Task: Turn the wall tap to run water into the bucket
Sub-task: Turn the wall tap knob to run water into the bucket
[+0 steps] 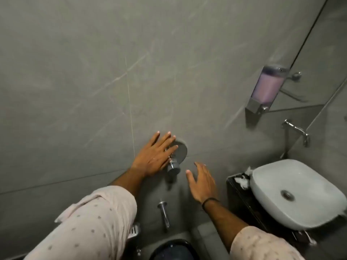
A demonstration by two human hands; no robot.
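Left hand [155, 156] lies flat, fingers spread, over the chrome wall tap [173, 162] on the grey tiled wall [93, 72]. Right hand [202, 182] hovers open beside it, touching nothing, above the spout [163, 212] and dark bucket [173, 249].

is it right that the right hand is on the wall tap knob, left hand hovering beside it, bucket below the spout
Not quite: the head view shows the left hand on the wall tap knob and the right hand hovering beside it. The bucket does sit below the spout.

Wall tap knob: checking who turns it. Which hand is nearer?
Left. The left hand lies over the wall tap knob, fingers spread; the right hand hovers open beside it, apart.
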